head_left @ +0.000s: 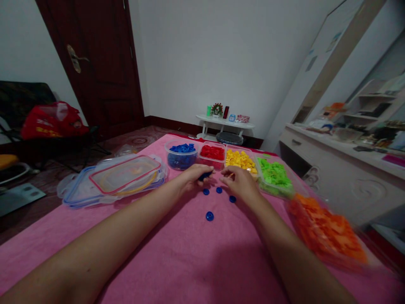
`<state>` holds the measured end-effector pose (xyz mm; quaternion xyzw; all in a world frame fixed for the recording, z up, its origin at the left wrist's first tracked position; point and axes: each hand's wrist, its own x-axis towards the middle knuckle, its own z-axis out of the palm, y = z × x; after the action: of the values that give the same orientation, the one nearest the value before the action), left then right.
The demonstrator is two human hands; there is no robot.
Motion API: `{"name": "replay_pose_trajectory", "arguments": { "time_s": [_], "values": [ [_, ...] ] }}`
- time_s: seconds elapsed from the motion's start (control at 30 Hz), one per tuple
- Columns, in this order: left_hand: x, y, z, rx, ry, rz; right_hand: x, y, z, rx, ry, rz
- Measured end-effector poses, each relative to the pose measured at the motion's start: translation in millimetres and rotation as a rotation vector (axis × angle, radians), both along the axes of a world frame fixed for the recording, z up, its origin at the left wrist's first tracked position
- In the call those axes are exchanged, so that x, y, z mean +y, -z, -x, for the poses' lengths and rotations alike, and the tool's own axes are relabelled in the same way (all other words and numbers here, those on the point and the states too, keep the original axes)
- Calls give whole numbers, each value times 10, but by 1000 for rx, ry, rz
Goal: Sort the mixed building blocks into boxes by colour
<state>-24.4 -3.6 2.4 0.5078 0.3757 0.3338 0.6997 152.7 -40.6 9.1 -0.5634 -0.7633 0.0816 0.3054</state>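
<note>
My left hand (pixel 193 174) is closed around a small dark blue piece (pixel 205 175), perhaps a building block. Facing it, my right hand (pixel 238 179) has its fingers curled with the tips together; whatever they hold, if anything, is too small to make out. Just below the hands, several round blue pieces (pixel 209 216) like little wheels lie on the pink cloth (pixel 177 249). Behind the left hand stands a round clear tub of blue pieces (pixel 182 155). A clear box of red pieces (pixel 212 153) and another of yellow pieces (pixel 241 160) are beyond the hands.
Stacked plastic lids (pixel 125 175) lie at the table's left. On the right stand a box of green pieces (pixel 275 174) and a blurred box of orange pieces (pixel 329 230). A white side table (pixel 224 122) is by the wall, and a cabinet (pixel 332 169) is at right.
</note>
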Motion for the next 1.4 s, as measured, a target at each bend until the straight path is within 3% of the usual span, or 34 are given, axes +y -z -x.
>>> {"name": "replay_pose_trajectory", "arguments": {
  "time_s": [0.07, 0.13, 0.23, 0.37, 0.5, 0.67, 0.8, 0.93, 1.03, 1.23, 1.33, 1.4],
  "values": [
    [43, 1, 94, 276, 60, -331, 16, 116, -17, -105, -42, 105],
    [62, 5, 171, 520, 202, -591, 26, 181, -21, -181, -94, 177],
    [15, 0, 212, 744, 379, -781, 34, 139, -50, -246, -108, 205],
    [-163, -39, 154, 981, 407, -935, -3, -64, -163, -299, -86, 273],
    [-328, -25, 43, 1175, 315, -982, -80, -128, -220, -376, -134, 437],
    [-323, -32, 2, 1274, 205, -966, -76, -34, -188, -387, -127, 443],
    [-275, -254, 129, 1071, 448, -992, -54, -23, -194, -333, -126, 454],
    [-418, -401, 141, 856, 655, -965, -48, -24, -213, -315, -134, 456],
    [-635, -341, 3, 928, 687, -1000, -46, -25, -221, -309, -131, 464],
    [-1092, -146, -343, 1282, 608, -1182, -42, 3, -225, -282, -133, 462],
    [-1153, -89, -385, 1281, 571, -1209, -23, 33, -252, -269, -146, 449],
    [-1062, -50, -352, 1144, 563, -1176, -9, 10, -280, -265, -149, 423]
  ]
}}
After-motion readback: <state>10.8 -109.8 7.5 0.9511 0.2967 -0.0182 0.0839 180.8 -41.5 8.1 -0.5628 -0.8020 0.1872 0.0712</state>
